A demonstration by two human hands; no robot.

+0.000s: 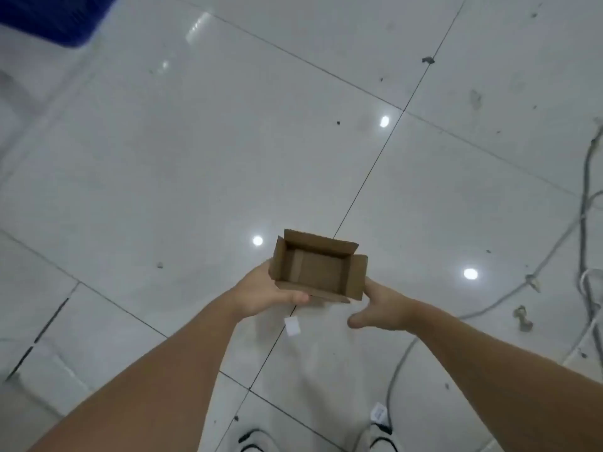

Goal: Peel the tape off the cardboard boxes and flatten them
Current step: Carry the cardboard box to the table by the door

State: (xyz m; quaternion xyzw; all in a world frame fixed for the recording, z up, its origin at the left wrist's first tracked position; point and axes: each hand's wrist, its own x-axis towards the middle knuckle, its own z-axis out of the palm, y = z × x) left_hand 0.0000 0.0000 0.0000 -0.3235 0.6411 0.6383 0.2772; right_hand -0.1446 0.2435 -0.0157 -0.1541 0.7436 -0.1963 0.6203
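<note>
A small brown cardboard box (318, 267) is held in the air in front of me, its top flaps standing open and its inside bare. My left hand (266, 290) grips its left side and underside, thumb lying along the near edge. My right hand (380, 309) touches the box's lower right corner with its fingertips, thumb spread away toward me. No tape shows on the box from this angle.
Glossy white floor tiles (195, 158) lie below. A small white scrap (292, 326) lies on the floor under the box. Grey cables (584, 243) trail along the right. A blue object (55, 17) sits at the top left. My white shoes (380, 432) show at the bottom.
</note>
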